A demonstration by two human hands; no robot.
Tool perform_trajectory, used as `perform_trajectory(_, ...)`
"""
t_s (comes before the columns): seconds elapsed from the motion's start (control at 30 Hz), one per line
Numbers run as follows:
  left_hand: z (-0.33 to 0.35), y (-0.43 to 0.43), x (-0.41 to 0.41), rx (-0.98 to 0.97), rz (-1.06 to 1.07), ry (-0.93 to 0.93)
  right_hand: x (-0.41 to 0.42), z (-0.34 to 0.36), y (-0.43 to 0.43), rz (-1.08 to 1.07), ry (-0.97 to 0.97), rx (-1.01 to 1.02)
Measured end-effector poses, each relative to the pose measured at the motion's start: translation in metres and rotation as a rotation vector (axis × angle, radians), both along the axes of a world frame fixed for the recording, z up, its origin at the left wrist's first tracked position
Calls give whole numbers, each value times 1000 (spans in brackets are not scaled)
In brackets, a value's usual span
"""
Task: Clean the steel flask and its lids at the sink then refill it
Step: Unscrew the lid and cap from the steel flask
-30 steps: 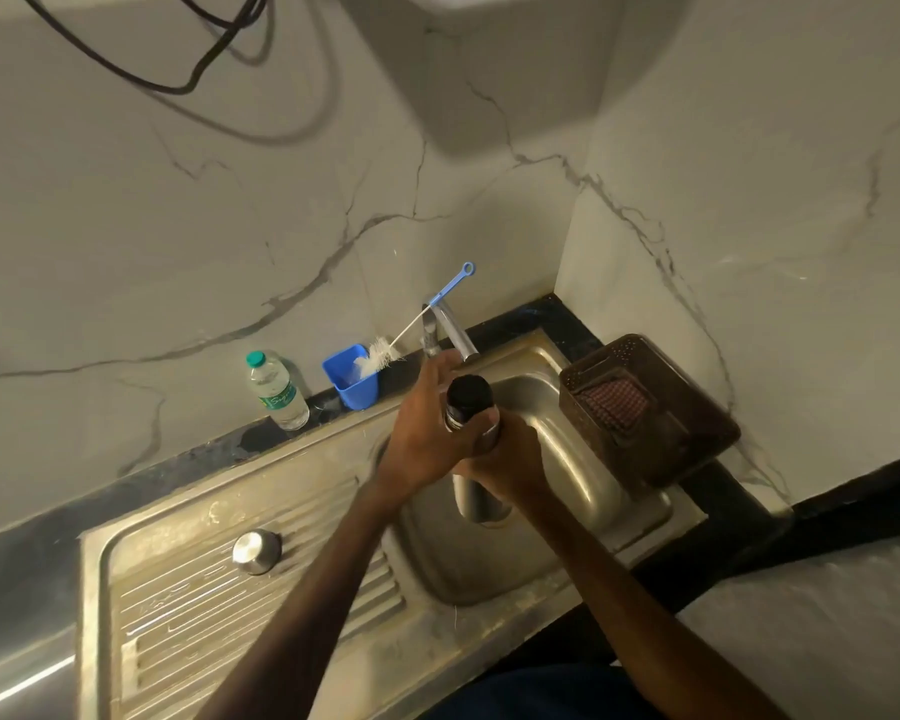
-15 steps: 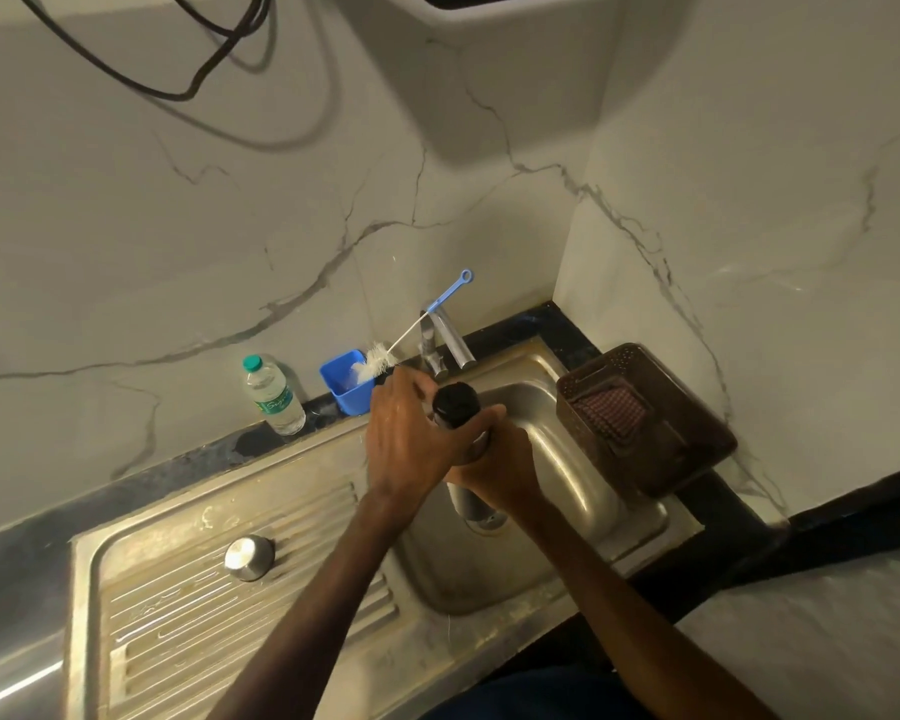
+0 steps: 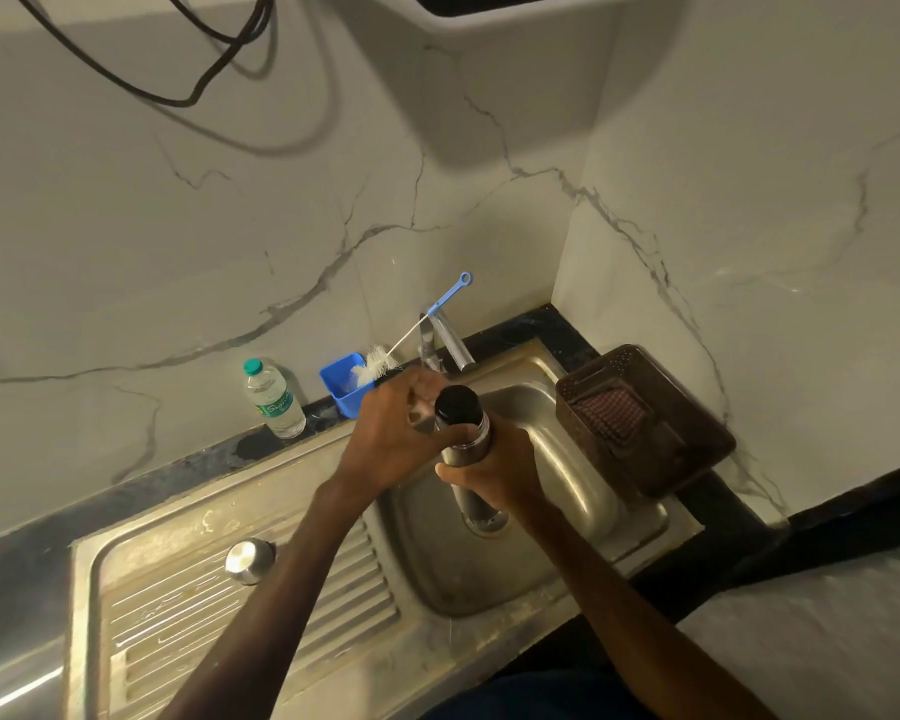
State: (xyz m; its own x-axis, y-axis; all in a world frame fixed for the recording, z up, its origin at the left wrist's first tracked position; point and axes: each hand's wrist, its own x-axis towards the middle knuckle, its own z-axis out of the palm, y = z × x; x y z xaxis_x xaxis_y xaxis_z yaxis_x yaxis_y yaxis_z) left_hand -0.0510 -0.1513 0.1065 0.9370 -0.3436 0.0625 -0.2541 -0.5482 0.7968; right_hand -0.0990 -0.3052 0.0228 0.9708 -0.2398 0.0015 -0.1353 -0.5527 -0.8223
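**Marble sink corner: flask gripped over the basin**

White marble walls (image 3: pixel 230 226) w/ grey veins meet in the corner behind a steel sink (image 3: pixel 567 459). Black cables (image 3: pixel 178 90) loop down the wall, top left. A person stands at the counter (image 3: pixel 204 459), both bare arms reaching in.

Steel flask (image 3: pixel 463 433) is roughly upright, a bit tilted, held in the air over the basin just in front of the tap (image 3: pixel 450 345). Its top is black. R hand (image 3: pixel 494 467) is wrapped round the flask's body, fingers curled tight on it. L hand (image 3: pixel 391 433) is up by the flask's neck w/ the thumb against the steel. Its fingers are blurred behind the top, so can't tell if they grip or are spread.

Round steel lid (image 3: pixel 249 559) sits on the ribbed drainboard (image 3: pixel 178 605), left of the basin and well apart from the flask.

Along the back edge there's a plastic water bottle (image 3: pixel 274 400) w/ a green cap, then a blue cup (image 3: pixel 341 389). A bottle brush (image 3: pixel 380 363) leans out of the cup, its blue handle up by the tap. Right of the basin a brown basket (image 3: pixel 645 423) rests on the black counter, w/ a checked cloth (image 3: pixel 611 413) inside it.
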Motion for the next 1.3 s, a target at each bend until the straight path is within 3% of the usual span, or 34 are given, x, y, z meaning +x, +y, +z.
perform_trajectory(0.17, -9, -9, -6, 99, 122, -61, 0, -5, 3, 28, -12, -35)
perform_trajectory(0.4, -4, -1, 3, 26, -288, -47, 3, -4, -7, 60, -24, -19)
perform_trajectory(0.6, -3, -5, 6, 203, -6, -180, 6, -9, 0, 48, -43, -19)
perform_trajectory(0.8, -4, 4, 9, 95, -252, -54, 9, -9, 3, 86, -27, 23)
perform_trajectory(0.9, -2, 6, 11, 119, -168, -110, 9, -11, 3, 85, -35, 18)
perform_trajectory(1.03, -8, -1, 8, 293, 10, -157, 8, -15, 4, 93, -27, -21)
perform_trajectory(1.2, -8, 2, 13, 217, -234, -63, 7, -14, 2, 80, -10, 47)
perform_trajectory(1.3, -1, 8, 18, 209, -246, -120, 7, -13, 2, 71, -4, 39)
